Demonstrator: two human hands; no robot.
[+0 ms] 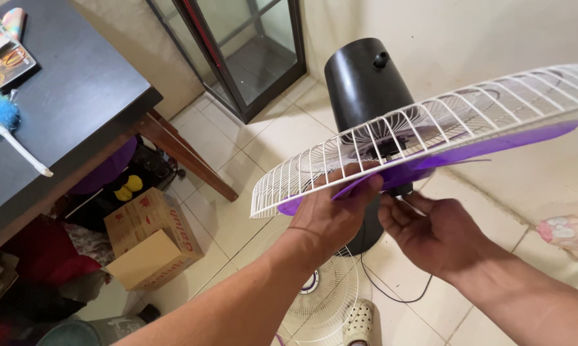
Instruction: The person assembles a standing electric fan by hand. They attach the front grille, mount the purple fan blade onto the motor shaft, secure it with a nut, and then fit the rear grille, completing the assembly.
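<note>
Left hand point(330, 214) pinching purple fan blade point(430, 160) under white rear grille point(391, 144). Right hand point(430, 234) half curled at hub, holding nothing visible. Blade might flex, crack, or scrape grille if tugged crooked. Motor housing point(362, 83) could tip.

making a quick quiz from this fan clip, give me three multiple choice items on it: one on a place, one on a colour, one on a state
1. Where does the loose fan grille lie?
A. on the floor tiles under the arms
B. on the dark table
C. inside the glass cabinet

2. What colour is the fan blade?
A. green
B. purple
C. black

3. What is the left hand doing?
A. hanging free
B. holding the blue duster
C. touching the blade by the rear grille

Answers:
1 A, it rests on the tiles below the forearms.
2 B, the blade shows translucent purple.
3 C, its fingers lie on the blade under the grille; the right hand is open near the hub.
</note>
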